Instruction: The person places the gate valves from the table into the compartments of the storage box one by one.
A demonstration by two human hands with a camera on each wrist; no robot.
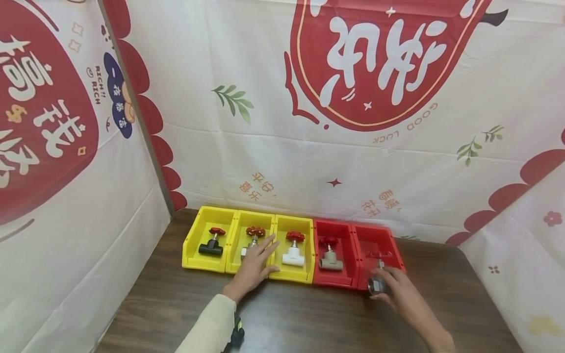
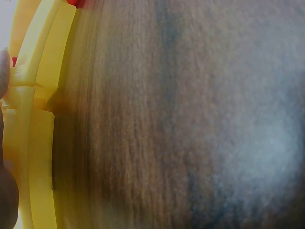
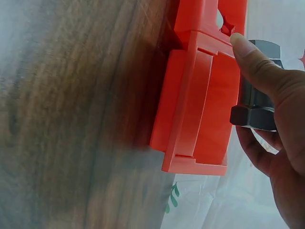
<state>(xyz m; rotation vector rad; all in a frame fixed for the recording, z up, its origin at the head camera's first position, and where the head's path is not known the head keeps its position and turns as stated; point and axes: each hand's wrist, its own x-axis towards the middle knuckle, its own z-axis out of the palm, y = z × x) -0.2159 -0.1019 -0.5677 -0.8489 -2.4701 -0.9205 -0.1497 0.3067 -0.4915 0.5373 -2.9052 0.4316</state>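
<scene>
My right hand point(image 1: 405, 294) grips the metal body of a valve point(image 1: 375, 285) with a red handwheel, over the front of the rightmost red bin point(image 1: 394, 240). In the right wrist view the thumb lies along the dark body of this valve point(image 3: 257, 102), fingers beneath it. My left hand point(image 1: 252, 270) reaches over the front of the middle yellow bins, its fingers spread. Partly behind it sits a metal valve with a red wheel point(image 1: 256, 231). Beside its fingertips, a white valve point(image 1: 293, 256) lies in the third yellow bin point(image 1: 287, 275).
A black valve point(image 1: 211, 247) lies in the leftmost yellow bin point(image 1: 190, 255), and a grey-beige valve point(image 1: 331, 262) in the left red bin point(image 1: 334, 282). The bins form one row along the back of the brown wooden table point(image 1: 309, 318), against printed cloth point(image 1: 282, 152).
</scene>
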